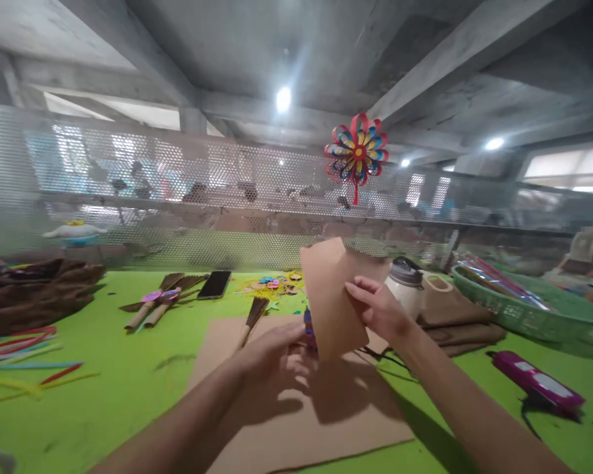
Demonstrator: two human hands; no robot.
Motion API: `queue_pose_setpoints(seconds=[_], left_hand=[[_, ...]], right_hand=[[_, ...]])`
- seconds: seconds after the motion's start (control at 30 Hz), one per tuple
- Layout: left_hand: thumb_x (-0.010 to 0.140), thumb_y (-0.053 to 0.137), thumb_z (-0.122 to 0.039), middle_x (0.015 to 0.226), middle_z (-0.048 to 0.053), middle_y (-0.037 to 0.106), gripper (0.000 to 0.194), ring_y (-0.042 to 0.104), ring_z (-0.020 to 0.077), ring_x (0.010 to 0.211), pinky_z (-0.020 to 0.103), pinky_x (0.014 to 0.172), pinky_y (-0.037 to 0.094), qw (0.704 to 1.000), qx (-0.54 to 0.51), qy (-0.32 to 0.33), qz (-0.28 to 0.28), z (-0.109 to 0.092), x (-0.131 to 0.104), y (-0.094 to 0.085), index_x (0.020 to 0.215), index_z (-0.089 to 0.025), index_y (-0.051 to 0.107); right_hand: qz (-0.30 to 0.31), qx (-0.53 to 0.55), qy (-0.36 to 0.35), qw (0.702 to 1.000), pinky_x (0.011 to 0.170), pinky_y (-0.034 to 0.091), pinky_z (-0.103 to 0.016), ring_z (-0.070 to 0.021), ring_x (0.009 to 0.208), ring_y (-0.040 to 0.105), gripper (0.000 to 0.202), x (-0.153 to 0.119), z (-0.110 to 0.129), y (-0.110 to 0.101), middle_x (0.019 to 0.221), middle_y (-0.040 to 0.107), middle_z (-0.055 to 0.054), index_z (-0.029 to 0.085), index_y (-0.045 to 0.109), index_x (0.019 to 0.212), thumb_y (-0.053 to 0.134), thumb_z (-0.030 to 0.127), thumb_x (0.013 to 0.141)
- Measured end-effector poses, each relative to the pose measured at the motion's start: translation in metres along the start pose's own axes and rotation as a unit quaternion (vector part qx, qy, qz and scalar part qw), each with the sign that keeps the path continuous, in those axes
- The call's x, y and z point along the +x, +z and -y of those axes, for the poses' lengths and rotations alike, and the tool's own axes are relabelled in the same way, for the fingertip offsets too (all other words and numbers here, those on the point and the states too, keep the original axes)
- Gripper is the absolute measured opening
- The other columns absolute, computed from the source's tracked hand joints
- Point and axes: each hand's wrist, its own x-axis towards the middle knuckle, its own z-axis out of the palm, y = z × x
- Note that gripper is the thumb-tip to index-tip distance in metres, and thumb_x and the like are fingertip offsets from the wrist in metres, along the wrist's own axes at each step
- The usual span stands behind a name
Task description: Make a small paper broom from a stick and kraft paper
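Observation:
My right hand point(378, 306) grips a folded sheet of brown paper point(331, 299), raised above a flat brown board point(296, 428). Beside the paper's lower left edge, my left hand point(281, 352) has its fingers closed round a small dark blue and purple item point(308, 326), whose tip points up. Just beyond my left hand, a dark brush-like bundle point(254, 316) with a pale stem leans over the board's back edge. The shadows of both hands and the paper fall on the board.
Two finished-looking bundles point(161, 303) and a phone point(214, 285) lie back left. Colored strips point(29, 368) are at left. A bottle point(405, 283), green basket point(524, 313) and magenta device point(538, 382) stand or lie right. A mesh partition point(257, 230) bounds the table.

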Motion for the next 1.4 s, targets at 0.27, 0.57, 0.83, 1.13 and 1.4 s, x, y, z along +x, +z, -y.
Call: queue_pose_setpoints(seconds=[0.27, 0.57, 0.83, 1.13, 1.4], left_hand=[[0.086, 0.051, -0.04, 0.121, 0.013, 0.057, 0.041, 0.054, 0.0227, 0.108, 0.036, 0.091, 0.042, 0.988, -0.128, 0.068, -0.043, -0.015, -0.019, 0.002, 0.12, -0.017, 0.055], [0.079, 0.063, -0.036, 0.104, 0.012, 0.067, 0.041, 0.063, 0.024, 0.092, 0.031, 0.073, 0.051, 0.957, -0.241, 0.064, -0.144, 0.012, -0.019, 0.016, 0.115, -0.018, 0.058], [0.076, 0.064, -0.018, 0.09, 0.01, 0.071, 0.023, 0.067, 0.0199, 0.077, 0.03, 0.076, 0.055, 0.821, -0.336, 0.084, -0.454, 0.021, -0.009, -0.029, 0.098, -0.012, 0.062], [0.073, 0.065, -0.011, 0.091, 0.008, 0.071, 0.019, 0.067, 0.0178, 0.079, 0.026, 0.074, 0.056, 0.812, -0.306, 0.111, -0.485, 0.025, -0.012, -0.047, 0.091, -0.013, 0.064], [0.071, 0.069, -0.021, 0.097, 0.011, 0.07, 0.026, 0.067, 0.0224, 0.079, 0.033, 0.068, 0.057, 0.887, -0.22, 0.097, -0.395, 0.023, -0.02, -0.036, 0.096, -0.013, 0.065]], right_hand=[[0.071, 0.002, 0.083, 0.994, 0.07, 0.046, -0.029, -0.0163, 0.072, 0.06, 0.025, -0.027, -0.03, 0.025, 0.08, 0.068, -0.005, 0.014, 0.069, 0.082, 0.072, 0.036, 0.07], [-0.03, -0.208, 0.068, 0.975, 0.051, 0.035, -0.023, -0.0104, 0.054, 0.043, 0.026, -0.037, -0.052, 0.048, 0.058, 0.053, 0.002, 0.014, 0.056, 0.06, 0.063, 0.037, 0.071], [0.127, -0.329, 0.08, 0.932, 0.067, 0.045, -0.029, -0.0167, 0.076, 0.057, 0.037, -0.048, -0.037, 0.041, 0.085, 0.064, -0.006, 0.014, 0.065, 0.093, 0.042, 0.043, 0.087], [0.345, -0.622, -0.018, 0.703, 0.086, 0.04, -0.037, -0.0242, 0.101, 0.048, 0.031, -0.137, 0.006, 0.05, 0.107, 0.057, -0.015, 0.011, 0.056, 0.11, 0.052, 0.021, 0.081], [0.404, -0.696, -0.065, 0.59, 0.066, 0.04, -0.035, -0.0246, 0.079, 0.051, 0.027, -0.133, 0.013, 0.064, 0.085, 0.06, -0.013, 0.01, 0.059, 0.098, 0.056, 0.027, 0.077]])
